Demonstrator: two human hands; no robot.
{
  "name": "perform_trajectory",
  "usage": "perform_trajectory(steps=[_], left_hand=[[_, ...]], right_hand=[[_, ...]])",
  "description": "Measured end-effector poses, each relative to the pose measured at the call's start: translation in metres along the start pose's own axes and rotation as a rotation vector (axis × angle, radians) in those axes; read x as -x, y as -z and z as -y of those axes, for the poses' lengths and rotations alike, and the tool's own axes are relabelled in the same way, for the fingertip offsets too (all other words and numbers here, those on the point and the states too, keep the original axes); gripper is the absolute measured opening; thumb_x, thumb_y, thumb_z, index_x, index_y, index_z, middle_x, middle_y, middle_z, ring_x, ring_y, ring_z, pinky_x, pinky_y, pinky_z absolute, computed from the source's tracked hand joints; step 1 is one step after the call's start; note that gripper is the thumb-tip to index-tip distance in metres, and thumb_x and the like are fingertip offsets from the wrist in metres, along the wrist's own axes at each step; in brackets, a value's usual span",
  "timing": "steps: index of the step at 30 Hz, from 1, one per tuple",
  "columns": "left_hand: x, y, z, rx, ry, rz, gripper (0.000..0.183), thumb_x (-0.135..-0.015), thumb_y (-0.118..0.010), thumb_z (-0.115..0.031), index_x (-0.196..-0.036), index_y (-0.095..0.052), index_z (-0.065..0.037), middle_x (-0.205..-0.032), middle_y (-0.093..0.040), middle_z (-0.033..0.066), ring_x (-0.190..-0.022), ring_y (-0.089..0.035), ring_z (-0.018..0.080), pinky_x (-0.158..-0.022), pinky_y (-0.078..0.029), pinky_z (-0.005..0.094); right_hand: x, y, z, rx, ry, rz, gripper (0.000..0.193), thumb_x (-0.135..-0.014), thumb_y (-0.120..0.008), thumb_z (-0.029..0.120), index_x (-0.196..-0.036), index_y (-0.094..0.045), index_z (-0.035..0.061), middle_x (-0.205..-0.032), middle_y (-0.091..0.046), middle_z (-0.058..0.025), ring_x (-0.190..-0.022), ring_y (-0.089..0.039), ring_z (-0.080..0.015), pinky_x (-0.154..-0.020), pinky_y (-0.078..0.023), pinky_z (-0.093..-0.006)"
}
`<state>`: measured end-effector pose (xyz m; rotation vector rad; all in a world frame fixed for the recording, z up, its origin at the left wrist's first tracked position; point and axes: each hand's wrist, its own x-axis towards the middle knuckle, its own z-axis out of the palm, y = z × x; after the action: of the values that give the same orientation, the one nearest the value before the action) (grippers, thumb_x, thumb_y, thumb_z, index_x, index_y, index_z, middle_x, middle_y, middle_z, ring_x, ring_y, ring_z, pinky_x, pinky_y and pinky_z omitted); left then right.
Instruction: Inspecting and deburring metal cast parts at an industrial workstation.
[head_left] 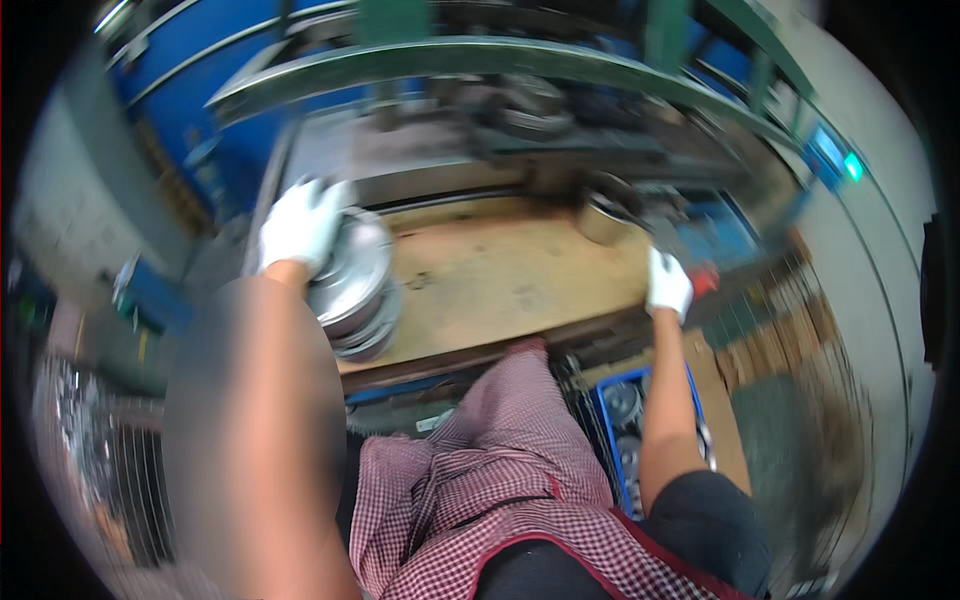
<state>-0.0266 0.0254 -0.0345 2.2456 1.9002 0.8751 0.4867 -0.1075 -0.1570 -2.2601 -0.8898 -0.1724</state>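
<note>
Your left hand (303,230), fingers a little apart, is at the metal stack (360,258); the can (600,224) is near your right hand (668,284), partly curled. What either holds, I cannot tell.

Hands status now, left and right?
Left hand: at stacked round metal pieces; blurred, grip can't be told.
Right hand: by a red object; blurred, grip can't be told.

Workshop, factory type: green metal machine frame (480,58) behind tan wooden-topped workbench (500,300), round silvery metal parts (362,255) stacked at bench's left, blue-rimmed crate (611,445) below.
</note>
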Motion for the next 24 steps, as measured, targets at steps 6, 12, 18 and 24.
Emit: perform_trajectory(steps=[6, 12, 18, 24], left_hand=[[-0.012, -0.009, 0.005, -0.021, 0.153, 0.261, 0.066, -0.095, -0.04, -0.058, -0.118, -0.064, -0.001, -0.115, -0.064, 0.024, -0.112, -0.059, 0.0387, -0.097, -0.043, 0.0398], [-0.023, -0.021, 0.036, 0.355, 0.128, 0.176, 0.058, -0.098, -0.048, -0.051, -0.117, -0.066, 0.001, -0.109, -0.069, 0.0124, -0.1, -0.062, 0.0208, -0.093, -0.044, 0.0314], [-0.017, -0.015, 0.034, 0.368, 0.211, 0.138, 0.056, -0.097, -0.049, -0.051, -0.11, -0.069, 0.0, -0.101, -0.07, 0.0114, -0.092, -0.063, 0.0203, -0.087, -0.046, 0.0319], [-0.006, -0.008, 0.0, -0.048, 0.159, 0.203, 0.064, -0.095, -0.04, -0.059, -0.116, -0.067, -0.005, -0.11, -0.066, 0.0228, -0.107, -0.061, 0.0391, -0.093, -0.045, 0.0414]], right_hand=[[0.004, 0.001, 0.0, 0.12, 0.174, -0.099, 0.046, -0.093, -0.049, 0.05, -0.089, -0.071, 0.0091, -0.088, -0.069, -0.0186, -0.082, -0.065, -0.0391, -0.077, -0.05, -0.0467], [0.007, 0.004, -0.002, 0.065, 0.177, -0.089, 0.046, -0.094, -0.048, 0.049, -0.086, -0.07, 0.0095, -0.084, -0.069, -0.018, -0.08, -0.066, -0.0363, -0.077, -0.049, -0.0445], [0.005, 0.0, 0.0, 0.007, 0.202, -0.156, 0.039, -0.089, -0.06, 0.043, -0.084, -0.072, 0.0057, -0.079, -0.066, -0.0213, -0.074, -0.065, -0.0385, -0.071, -0.051, -0.0439], [0.003, 0.015, 0.019, 0.02, 0.013, 0.012, 0.056, -0.086, -0.06, 0.052, -0.123, -0.064, 0.0101, -0.102, -0.069, -0.0171, -0.098, -0.065, -0.0346, -0.088, -0.05, -0.0406]])
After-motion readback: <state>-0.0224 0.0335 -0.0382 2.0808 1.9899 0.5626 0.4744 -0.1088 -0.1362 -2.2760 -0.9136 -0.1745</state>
